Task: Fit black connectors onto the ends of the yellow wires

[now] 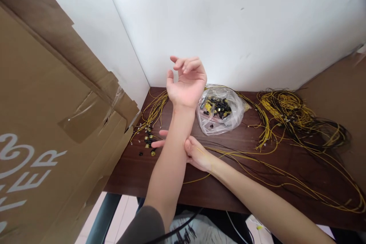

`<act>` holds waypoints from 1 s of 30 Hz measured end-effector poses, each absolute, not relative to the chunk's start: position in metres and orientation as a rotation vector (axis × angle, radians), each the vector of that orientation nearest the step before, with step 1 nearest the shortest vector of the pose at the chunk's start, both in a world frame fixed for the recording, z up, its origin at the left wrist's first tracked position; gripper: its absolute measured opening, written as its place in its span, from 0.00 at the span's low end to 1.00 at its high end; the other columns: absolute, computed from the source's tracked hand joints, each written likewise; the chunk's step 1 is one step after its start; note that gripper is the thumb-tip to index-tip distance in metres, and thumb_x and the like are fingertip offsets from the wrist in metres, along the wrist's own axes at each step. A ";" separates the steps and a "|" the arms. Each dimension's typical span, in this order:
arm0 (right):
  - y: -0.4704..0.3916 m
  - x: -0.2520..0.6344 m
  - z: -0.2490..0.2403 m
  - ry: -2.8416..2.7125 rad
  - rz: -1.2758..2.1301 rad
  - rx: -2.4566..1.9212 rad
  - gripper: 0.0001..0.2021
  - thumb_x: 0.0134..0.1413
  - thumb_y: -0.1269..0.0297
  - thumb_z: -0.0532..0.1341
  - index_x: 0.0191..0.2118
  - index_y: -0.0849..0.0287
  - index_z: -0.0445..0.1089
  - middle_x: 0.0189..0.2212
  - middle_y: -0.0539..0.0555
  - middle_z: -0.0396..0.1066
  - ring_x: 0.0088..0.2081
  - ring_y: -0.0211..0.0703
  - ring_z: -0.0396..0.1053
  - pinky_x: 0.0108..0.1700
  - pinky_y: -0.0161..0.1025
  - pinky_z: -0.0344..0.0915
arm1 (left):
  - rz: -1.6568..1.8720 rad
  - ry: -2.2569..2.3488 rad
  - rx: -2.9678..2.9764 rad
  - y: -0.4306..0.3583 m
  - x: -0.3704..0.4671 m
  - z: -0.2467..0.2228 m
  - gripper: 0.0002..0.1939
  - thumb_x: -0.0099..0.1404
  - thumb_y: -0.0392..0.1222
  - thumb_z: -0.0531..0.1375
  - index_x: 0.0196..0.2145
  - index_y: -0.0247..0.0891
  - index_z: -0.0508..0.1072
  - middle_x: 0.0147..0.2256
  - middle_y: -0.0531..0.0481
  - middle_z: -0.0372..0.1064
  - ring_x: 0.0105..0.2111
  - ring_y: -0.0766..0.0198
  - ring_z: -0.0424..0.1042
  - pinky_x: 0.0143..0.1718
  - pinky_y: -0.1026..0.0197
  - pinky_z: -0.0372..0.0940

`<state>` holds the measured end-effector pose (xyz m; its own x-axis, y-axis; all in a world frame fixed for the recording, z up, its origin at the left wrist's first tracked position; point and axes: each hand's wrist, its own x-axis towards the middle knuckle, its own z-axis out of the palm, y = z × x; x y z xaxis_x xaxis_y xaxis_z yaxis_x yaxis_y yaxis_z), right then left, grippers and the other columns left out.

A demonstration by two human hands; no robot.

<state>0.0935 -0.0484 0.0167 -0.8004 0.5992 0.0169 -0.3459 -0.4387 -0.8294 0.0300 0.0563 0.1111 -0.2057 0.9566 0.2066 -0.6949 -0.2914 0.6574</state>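
My left hand point(187, 84) is raised before the white wall, palm toward me. Its fingers are loosely bent and apart, with nothing in them. Around my left forearm point(174, 152), below the wrist, my right hand point(198, 154) is closed. The right thumb lies against the near side, and two fingertips stick out beyond the far left side; the rest of those fingers is hidden behind the arm. Just left of these fingertips, small black and yellow connectors point(147, 139) lie on the table. Yellow and black wires point(228, 153) run to the right from behind my right hand.
An open clear plastic bag point(233, 122) of black and yellow parts stands on the brown table point(137, 175). Bundled wires point(154, 112) lie at the back left, and a large coiled heap point(286, 110) at the right. Cardboard point(42, 95) walls the left side; more cardboard point(343, 95) stands right.
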 end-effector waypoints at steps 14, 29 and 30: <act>-0.061 0.095 0.028 -1.180 1.914 -0.520 0.19 0.48 0.50 0.63 0.38 0.63 0.68 0.32 0.57 0.73 0.34 0.44 0.71 0.39 0.41 0.67 | 1.687 0.495 0.706 0.044 0.058 0.116 0.28 0.70 0.42 0.33 0.40 0.41 0.72 0.24 0.46 0.64 0.33 0.57 0.66 0.33 0.58 0.61; -0.030 0.140 0.029 -1.689 1.194 -0.834 0.12 0.46 0.57 0.66 0.27 0.62 0.72 0.20 0.49 0.71 0.15 0.32 0.62 0.20 0.32 0.58 | 1.541 0.569 0.636 0.067 0.055 0.101 0.21 0.70 0.49 0.43 0.37 0.36 0.71 0.19 0.53 0.60 0.18 0.71 0.59 0.16 0.69 0.54; -0.029 0.141 0.029 -1.711 1.070 -0.851 0.11 0.48 0.59 0.65 0.26 0.62 0.71 0.19 0.49 0.70 0.15 0.32 0.62 0.21 0.31 0.59 | 1.523 0.584 0.645 0.069 0.056 0.098 0.22 0.70 0.50 0.43 0.35 0.36 0.71 0.19 0.53 0.59 0.17 0.72 0.58 0.16 0.70 0.53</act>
<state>0.1414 -0.0294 0.0291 -0.3423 0.8775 0.3360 0.0821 0.3841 -0.9196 0.0560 0.0687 0.0977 -0.0223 0.9985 0.0499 -0.7089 -0.0510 0.7035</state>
